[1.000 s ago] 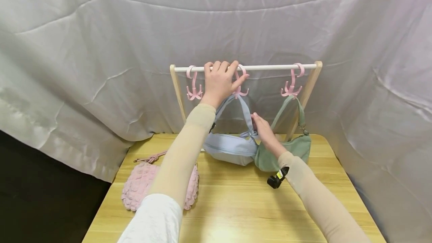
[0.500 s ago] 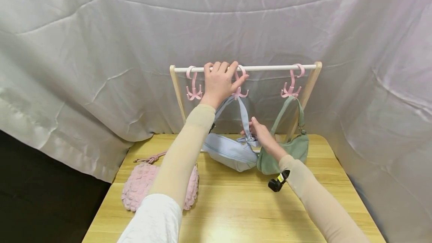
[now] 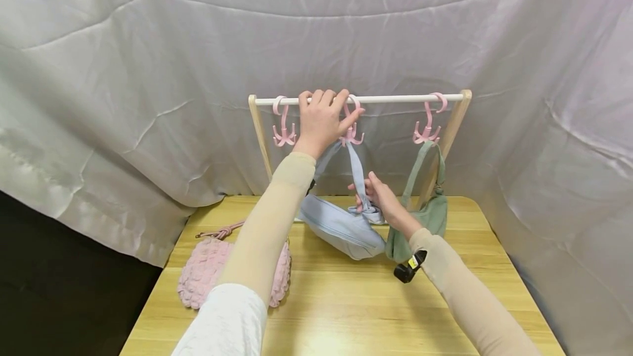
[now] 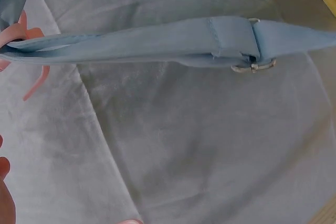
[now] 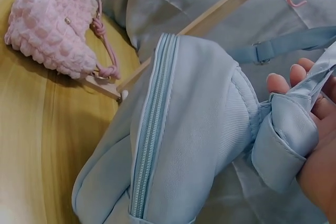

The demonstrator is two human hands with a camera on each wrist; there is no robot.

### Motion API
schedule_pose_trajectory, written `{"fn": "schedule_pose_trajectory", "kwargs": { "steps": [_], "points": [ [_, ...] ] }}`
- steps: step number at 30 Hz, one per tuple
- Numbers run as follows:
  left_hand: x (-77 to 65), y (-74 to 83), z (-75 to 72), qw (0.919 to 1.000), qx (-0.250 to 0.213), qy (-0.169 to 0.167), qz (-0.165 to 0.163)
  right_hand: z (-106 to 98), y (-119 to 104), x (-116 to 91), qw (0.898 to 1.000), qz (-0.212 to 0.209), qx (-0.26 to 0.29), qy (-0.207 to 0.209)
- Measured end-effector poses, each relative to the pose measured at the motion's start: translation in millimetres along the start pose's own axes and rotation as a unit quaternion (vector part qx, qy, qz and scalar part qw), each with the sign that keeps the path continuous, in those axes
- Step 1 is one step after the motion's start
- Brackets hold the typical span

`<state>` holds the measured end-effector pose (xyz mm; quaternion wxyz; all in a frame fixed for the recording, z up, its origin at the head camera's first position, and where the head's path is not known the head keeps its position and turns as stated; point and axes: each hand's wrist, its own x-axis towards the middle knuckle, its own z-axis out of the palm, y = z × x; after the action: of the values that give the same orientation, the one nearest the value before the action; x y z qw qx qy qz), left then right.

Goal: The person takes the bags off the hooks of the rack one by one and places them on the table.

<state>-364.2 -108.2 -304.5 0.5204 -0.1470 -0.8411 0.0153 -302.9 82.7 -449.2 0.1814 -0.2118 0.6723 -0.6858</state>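
Observation:
A light blue shoulder bag (image 3: 341, 227) hangs by its strap from the middle pink hook (image 3: 351, 135), its body tilted down to the right. My left hand (image 3: 320, 122) holds the white rail (image 3: 395, 99) with its fingers bent over the top, its thumb stretched toward that hook. The right hand (image 3: 386, 196) is at the knotted strap end (image 5: 286, 135); its fingers pass loosely behind the strap and the thumb points up, apart from it. A green shoulder bag (image 3: 420, 218) hangs from the right-hand pink hook (image 3: 426, 133), partly behind the right wrist. The left wrist view shows the blue strap (image 4: 157, 40) with its metal buckle.
A pink puffy bag (image 3: 207, 271) with a knotted cord handle lies on the wooden table (image 3: 336, 306) at left, partly hidden by the left arm. Another pink hook (image 3: 284, 133) hangs at the rail's left end. Grey curtains (image 3: 198, 70) surround the table.
The right hand's fingers have moved left behind the blue strap. The blue bag's right end has swung down and forward. The green bag has turned and shifted slightly. The left hand has stayed put.

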Motion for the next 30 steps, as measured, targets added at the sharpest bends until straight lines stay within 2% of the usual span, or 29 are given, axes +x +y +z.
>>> {"fn": "schedule_pose_trajectory", "kwargs": {
  "steps": [4, 11, 30],
  "points": [
    [0.0, 0.7, 0.0, 1.0, -0.002, 0.007, 0.0, -1, -4, -3, 1.0, -0.004, 0.014, -0.014],
    [0.4, 1.4, 0.8, 0.9999, -0.002, 0.011, 0.0, -4, -10, -8, 1.0, -0.01, 0.028, -0.008],
    [1.2, 2.8, 0.8, 1.0, 0.0, -0.001, -0.009, -14, -27, -18, 0.995, -0.077, 0.034, 0.059]
  ]
}}
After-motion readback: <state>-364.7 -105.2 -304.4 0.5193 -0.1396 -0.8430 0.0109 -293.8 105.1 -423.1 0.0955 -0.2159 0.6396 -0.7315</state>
